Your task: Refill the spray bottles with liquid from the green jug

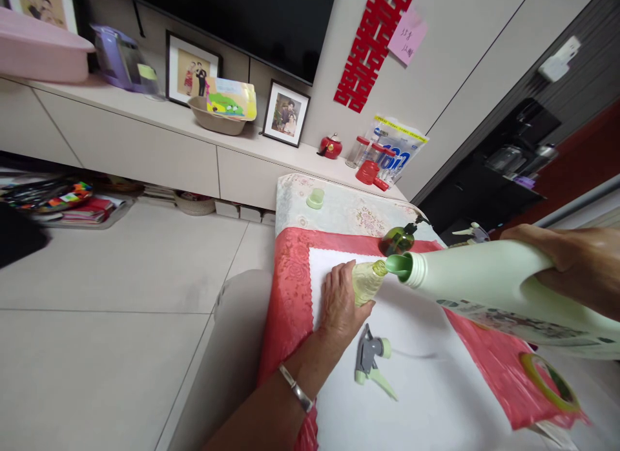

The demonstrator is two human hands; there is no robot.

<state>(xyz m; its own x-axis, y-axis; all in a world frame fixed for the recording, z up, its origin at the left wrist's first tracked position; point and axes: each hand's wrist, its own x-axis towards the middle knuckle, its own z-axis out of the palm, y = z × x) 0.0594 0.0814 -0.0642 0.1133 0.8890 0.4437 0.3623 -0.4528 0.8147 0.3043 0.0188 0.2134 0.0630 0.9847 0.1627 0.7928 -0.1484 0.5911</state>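
My left hand [341, 299] is wrapped round a small yellow-green bottle [367, 281] with its mouth uncovered, over the white sheet. My right hand [571, 260] grips a large pale green jug [477, 263] by its handle and holds it tipped on its side. The green spout [399, 265] of the jug is at the small bottle's mouth; whether liquid is flowing I cannot make out. A grey and green spray trigger head [372, 355] lies on the sheet close to my left wrist. Farther back rests a light green cap [315, 198].
A dark green pump bottle [397, 241] stands behind the jug. A roll of tape [549, 382] lies on the red cloth [290, 296] at the right. Along the low cabinet [169, 160] are photo frames, a brown basket [217, 120], a red teapot [330, 146] and jars.
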